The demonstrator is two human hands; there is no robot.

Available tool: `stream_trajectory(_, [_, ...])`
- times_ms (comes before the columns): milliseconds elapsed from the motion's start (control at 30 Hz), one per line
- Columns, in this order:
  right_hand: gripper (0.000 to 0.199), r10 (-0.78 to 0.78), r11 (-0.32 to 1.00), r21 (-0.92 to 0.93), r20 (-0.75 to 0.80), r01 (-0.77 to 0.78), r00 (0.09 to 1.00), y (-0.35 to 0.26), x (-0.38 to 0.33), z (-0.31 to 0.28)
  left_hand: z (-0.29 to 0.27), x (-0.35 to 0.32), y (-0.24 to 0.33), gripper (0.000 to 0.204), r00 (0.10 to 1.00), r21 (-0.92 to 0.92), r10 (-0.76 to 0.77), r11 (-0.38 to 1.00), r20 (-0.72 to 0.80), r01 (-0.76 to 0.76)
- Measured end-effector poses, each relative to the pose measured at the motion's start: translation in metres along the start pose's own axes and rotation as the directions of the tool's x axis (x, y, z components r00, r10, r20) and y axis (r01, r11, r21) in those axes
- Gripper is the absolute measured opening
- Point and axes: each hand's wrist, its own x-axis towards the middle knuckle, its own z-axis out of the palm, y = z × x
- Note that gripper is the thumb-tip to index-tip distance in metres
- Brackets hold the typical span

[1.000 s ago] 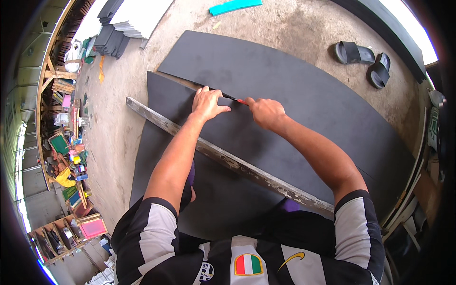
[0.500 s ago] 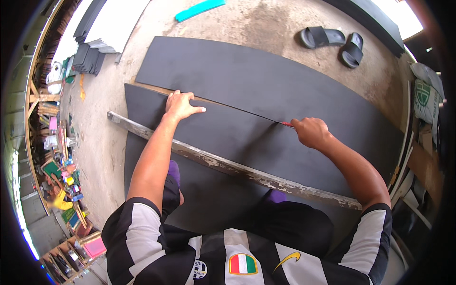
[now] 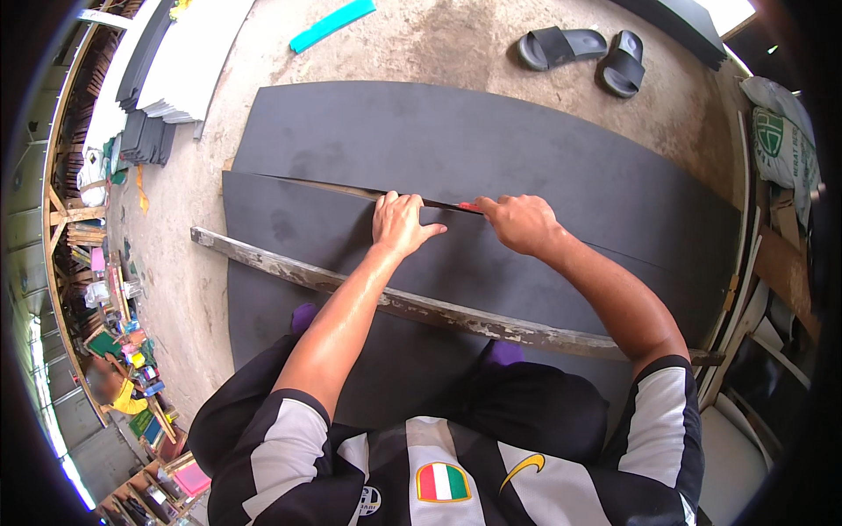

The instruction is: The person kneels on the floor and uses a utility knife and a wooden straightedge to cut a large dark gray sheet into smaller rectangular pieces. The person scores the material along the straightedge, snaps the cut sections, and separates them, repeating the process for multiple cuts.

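Observation:
A large dark grey sheet [image 3: 500, 131] lies before me, split by a long slit that gapes on the left and thins to a fine line on the right. My left hand [image 3: 401, 224] hooks its fingers over the slit's edge on the near strip [image 3: 294, 210], thumb stretched out to the side. Just right of it, my right hand [image 3: 524, 224] grips a red-handled cutting tool [image 3: 470, 208] at the slit; its blade is hard to make out. A worn wooden batten [image 3: 272, 261] rests across the sheet nearer to me, apart from both hands.
Black slide sandals [image 3: 561, 48] and a turquoise strip [image 3: 331, 24] lie on the concrete floor beyond the sheet. Stacked boards [image 3: 180, 79] stand at far left, sacks [image 3: 781, 136] at right. Away on the left, a person in yellow [image 3: 130, 399] is among cluttered items.
My right hand has moved left along the slit with the red-handled tool. My left hand has shifted right along the edge, so the two are now close together. The view has shifted slightly.

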Motion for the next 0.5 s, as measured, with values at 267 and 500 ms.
stream_trajectory(267, [0.029,-0.024,1.0,-0.014,0.005,0.024,1.0,-0.001,-0.003,0.003,0.001,-0.002,0.002,0.059,1.0,0.014,-0.025,1.0,-0.019,0.025])
stream_trajectory(500, [0.025,0.011,0.993,-0.117,0.085,-0.001,0.996,0.026,-0.024,0.009,-0.003,-0.001,0.0,0.061,1.0,0.03,-0.027,0.999,-0.006,0.027])
